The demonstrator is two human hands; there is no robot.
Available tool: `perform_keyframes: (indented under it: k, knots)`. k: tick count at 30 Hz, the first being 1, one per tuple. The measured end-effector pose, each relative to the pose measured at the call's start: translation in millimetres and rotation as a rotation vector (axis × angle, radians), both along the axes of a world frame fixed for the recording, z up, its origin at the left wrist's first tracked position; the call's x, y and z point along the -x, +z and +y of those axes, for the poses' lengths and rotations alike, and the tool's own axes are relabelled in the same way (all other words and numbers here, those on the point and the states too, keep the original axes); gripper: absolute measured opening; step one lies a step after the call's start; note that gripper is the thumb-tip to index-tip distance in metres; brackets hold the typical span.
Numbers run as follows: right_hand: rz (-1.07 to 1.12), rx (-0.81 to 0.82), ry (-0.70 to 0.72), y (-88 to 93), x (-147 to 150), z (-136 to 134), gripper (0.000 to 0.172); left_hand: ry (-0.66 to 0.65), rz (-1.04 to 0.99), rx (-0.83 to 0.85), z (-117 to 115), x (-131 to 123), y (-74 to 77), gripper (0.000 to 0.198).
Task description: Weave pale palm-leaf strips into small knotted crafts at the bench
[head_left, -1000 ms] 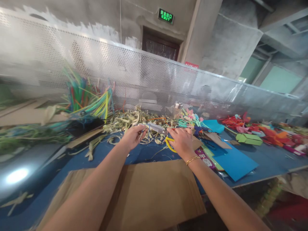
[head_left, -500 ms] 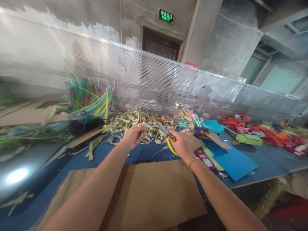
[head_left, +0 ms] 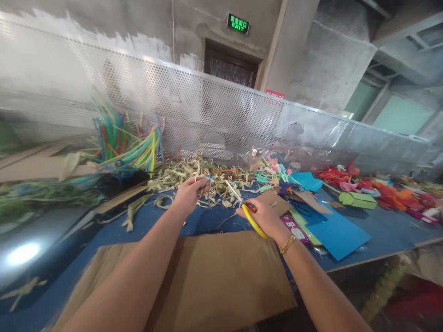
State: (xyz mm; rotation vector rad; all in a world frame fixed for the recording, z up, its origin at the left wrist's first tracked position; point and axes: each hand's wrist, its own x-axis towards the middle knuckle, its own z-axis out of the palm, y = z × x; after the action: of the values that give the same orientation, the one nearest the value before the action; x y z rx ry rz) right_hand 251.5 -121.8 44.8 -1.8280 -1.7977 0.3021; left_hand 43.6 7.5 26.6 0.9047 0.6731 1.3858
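My left hand (head_left: 189,194) is closed in a pinch, with a thin dark-blue strand (head_left: 209,186) showing at its fingertips. What the strand is made of is too small to make out. In my right hand (head_left: 265,216) is a pair of scissors with a yellow handle (head_left: 252,221). Their blades (head_left: 234,190) point up and left, look closed together, and stand apart from the strand. Behind both hands spreads a heap of dry, pale-green curled strips (head_left: 187,171). A flat piece of brown cardboard (head_left: 224,276) lies below my forearms.
Colourful pipe cleaners (head_left: 114,138) stand in a bunch at the left. Right of my hands lie blue sheets (head_left: 337,230), pastel paper flowers (head_left: 273,170), a light-green box (head_left: 358,200) and red and orange pieces (head_left: 394,198). A perforated metal panel (head_left: 214,110) runs behind the blue tabletop (head_left: 204,223).
My right hand has drawn the scissors down and to the right, away from my left hand. Their blades have come together. My left hand has barely moved.
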Motion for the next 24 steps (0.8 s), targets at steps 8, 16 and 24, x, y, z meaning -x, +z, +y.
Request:
perform_keyframes:
  k: [8,16,24]
  knots:
    - [-0.222,-0.365,-0.099,-15.3,47,-8,0.035,-0.032,-0.022,-0.02,-8,-4,1.6,0.017]
    - [-0.392,-0.509,-0.152,-13.9,47,6,0.041,-0.11,-0.062,0.057,-14,-8,8.6,0.009]
    - [-0.425,-0.465,-0.169,-13.7,46,13,0.04,-0.202,-0.02,0.066,-14,-8,7.0,0.004]
